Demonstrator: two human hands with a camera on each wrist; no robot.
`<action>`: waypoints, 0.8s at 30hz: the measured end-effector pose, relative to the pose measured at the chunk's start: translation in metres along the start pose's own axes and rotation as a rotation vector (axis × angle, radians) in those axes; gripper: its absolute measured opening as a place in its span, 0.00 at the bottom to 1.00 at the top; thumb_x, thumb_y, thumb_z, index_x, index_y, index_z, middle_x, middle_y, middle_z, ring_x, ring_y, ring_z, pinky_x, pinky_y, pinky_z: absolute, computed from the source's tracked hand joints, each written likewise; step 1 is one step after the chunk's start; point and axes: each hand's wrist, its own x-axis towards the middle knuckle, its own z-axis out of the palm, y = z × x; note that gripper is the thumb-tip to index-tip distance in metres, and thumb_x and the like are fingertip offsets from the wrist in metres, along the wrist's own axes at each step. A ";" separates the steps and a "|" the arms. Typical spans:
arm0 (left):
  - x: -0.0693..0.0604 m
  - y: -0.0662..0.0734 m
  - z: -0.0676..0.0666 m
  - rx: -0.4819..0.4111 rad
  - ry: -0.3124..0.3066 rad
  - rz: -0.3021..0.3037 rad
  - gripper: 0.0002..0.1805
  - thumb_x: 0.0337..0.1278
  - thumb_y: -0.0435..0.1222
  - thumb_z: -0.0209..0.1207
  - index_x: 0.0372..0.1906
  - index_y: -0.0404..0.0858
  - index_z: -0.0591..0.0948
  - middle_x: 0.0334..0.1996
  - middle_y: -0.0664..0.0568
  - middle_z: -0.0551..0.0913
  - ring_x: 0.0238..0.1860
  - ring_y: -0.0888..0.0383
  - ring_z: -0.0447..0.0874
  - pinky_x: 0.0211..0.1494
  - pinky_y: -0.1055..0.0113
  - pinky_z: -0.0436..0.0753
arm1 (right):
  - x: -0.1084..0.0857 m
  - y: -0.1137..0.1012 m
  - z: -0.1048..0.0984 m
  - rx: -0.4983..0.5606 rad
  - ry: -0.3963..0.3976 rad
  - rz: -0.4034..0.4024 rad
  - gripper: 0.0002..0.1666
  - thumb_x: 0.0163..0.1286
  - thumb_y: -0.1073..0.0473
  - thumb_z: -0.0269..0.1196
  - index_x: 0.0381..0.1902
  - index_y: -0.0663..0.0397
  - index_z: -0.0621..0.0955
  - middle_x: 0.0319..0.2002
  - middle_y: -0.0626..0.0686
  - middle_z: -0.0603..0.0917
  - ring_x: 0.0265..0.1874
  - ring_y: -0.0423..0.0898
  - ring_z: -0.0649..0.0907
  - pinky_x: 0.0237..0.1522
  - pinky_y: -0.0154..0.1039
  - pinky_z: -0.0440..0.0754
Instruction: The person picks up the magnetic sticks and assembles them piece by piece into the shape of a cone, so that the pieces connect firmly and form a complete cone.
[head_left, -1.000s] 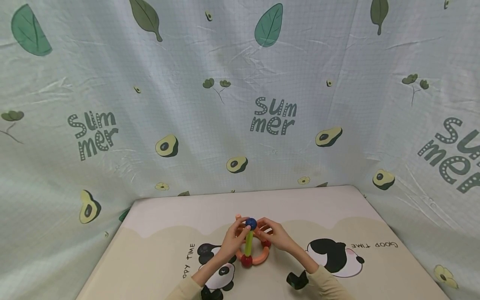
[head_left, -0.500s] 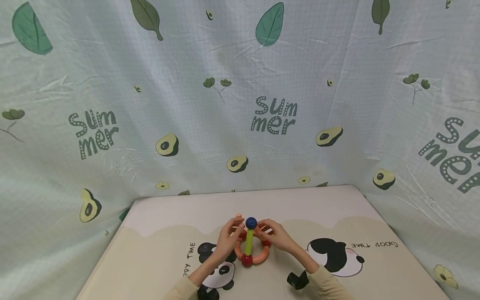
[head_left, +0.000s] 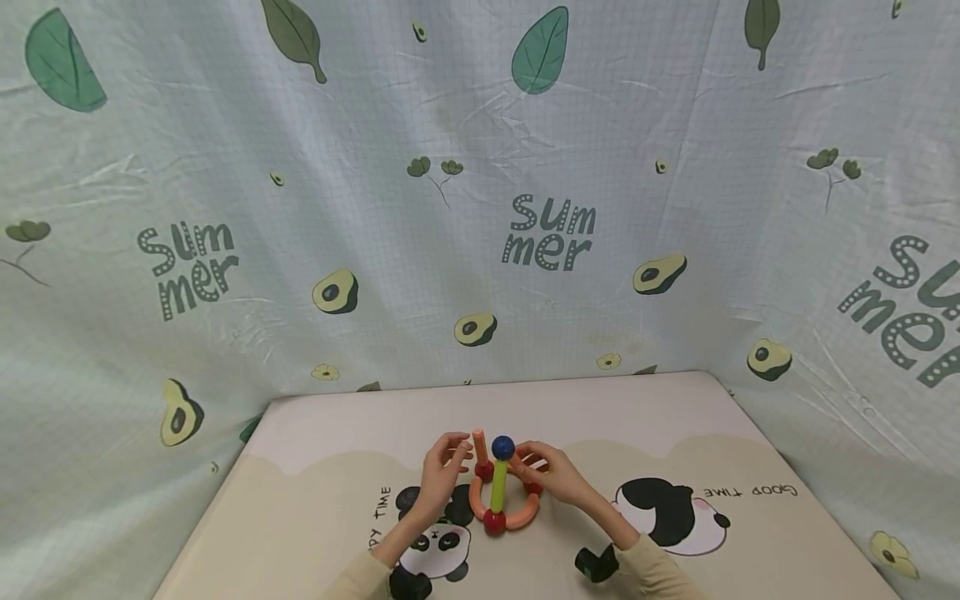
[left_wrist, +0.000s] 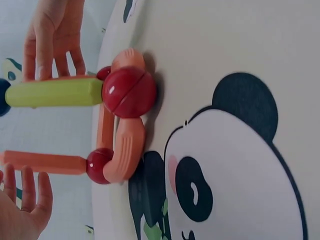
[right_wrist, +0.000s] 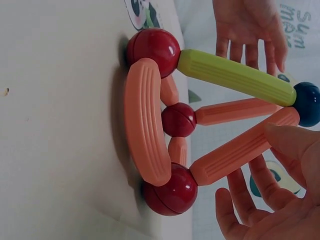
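A magnetic building toy stands on the table, its base a ring of curved orange pieces (right_wrist: 145, 120) joined by red balls (left_wrist: 129, 91). A yellow-green stick (head_left: 498, 486) rises from the front ball to a blue ball (head_left: 503, 447). An orange stick (right_wrist: 245, 145) on the right also leans up to that blue ball. Thumb and fingers of my right hand (head_left: 553, 471) pinch this right stick. At the back left, another orange stick (head_left: 480, 448) stands on its red ball, its top apart from the blue ball. Beside it my left hand (head_left: 442, 468) holds nothing, fingers loosely bent.
Panda drawings (head_left: 435, 542) and a black-and-white animal (head_left: 667, 512) are printed on the pale table mat (head_left: 315, 500). Behind the table hangs a curtain (head_left: 405, 250) with avocados and leaves.
My left hand has let go of the blue ball and drawn away to the left, uncovering the back-left orange stick. My right hand and the toy stay nearly in place.
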 end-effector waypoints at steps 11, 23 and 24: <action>0.019 -0.039 -0.009 -0.064 -0.001 -0.018 0.16 0.63 0.31 0.45 0.52 0.26 0.69 0.47 0.27 0.73 0.47 0.35 0.75 0.40 0.56 0.80 | -0.007 -0.025 -0.006 0.013 -0.005 0.033 0.16 0.64 0.64 0.54 0.49 0.65 0.73 0.44 0.64 0.78 0.41 0.58 0.78 0.42 0.47 0.78; 0.024 -0.044 -0.008 -0.093 -0.118 -0.069 0.26 0.67 0.44 0.39 0.59 0.29 0.65 0.55 0.32 0.71 0.55 0.38 0.71 0.53 0.50 0.73 | 0.002 0.012 0.000 0.042 -0.021 0.029 0.19 0.64 0.55 0.56 0.49 0.58 0.74 0.45 0.60 0.78 0.42 0.54 0.78 0.41 0.44 0.78; 0.024 -0.044 -0.007 -0.096 -0.126 -0.076 0.26 0.67 0.45 0.39 0.59 0.30 0.65 0.55 0.33 0.71 0.56 0.39 0.71 0.54 0.51 0.72 | 0.002 0.012 0.000 0.044 -0.022 0.029 0.18 0.64 0.54 0.56 0.49 0.57 0.74 0.45 0.59 0.79 0.43 0.53 0.78 0.41 0.43 0.78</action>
